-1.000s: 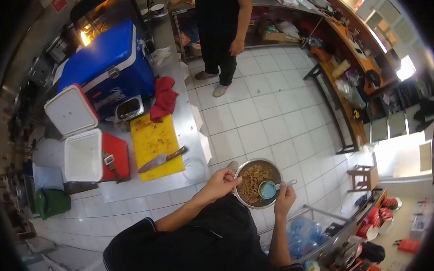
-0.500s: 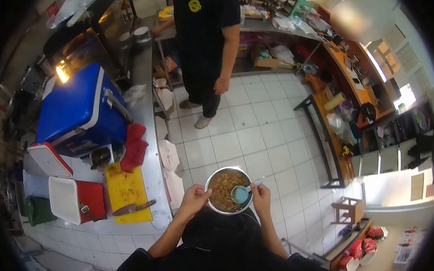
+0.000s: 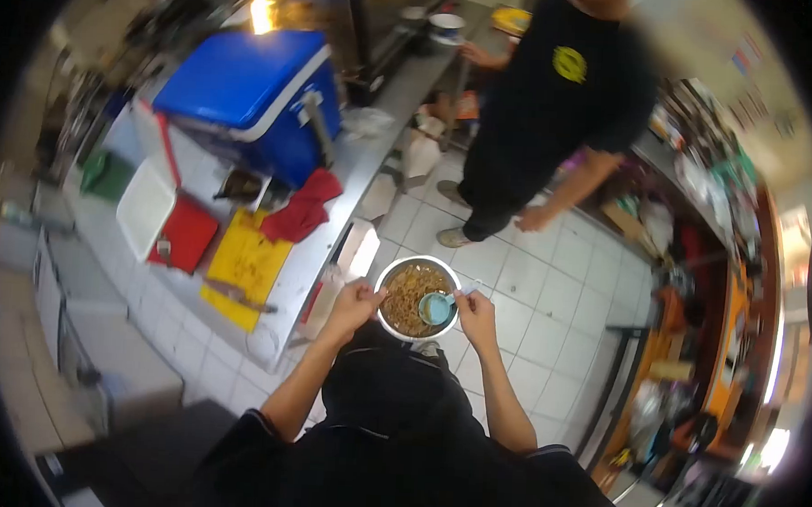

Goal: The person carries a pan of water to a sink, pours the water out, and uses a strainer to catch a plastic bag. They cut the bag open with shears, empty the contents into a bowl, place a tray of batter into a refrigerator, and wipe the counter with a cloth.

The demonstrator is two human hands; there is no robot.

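Left hand (image 3: 354,303) is closed on the rim of a steel bowl of noodles (image 3: 409,294), held mid-frame above the tiled floor (image 3: 549,296); right hand (image 3: 476,311) pinches the handle of a light-blue ladle (image 3: 437,307) whose cup sits in the noodles. Bench (image 3: 376,116) runs along the upper left with a blue cooler (image 3: 250,93), red cloth (image 3: 301,211), yellow cutting board (image 3: 242,264) and knife (image 3: 232,291). Another person in a black shirt (image 3: 558,88) stands at upper right.
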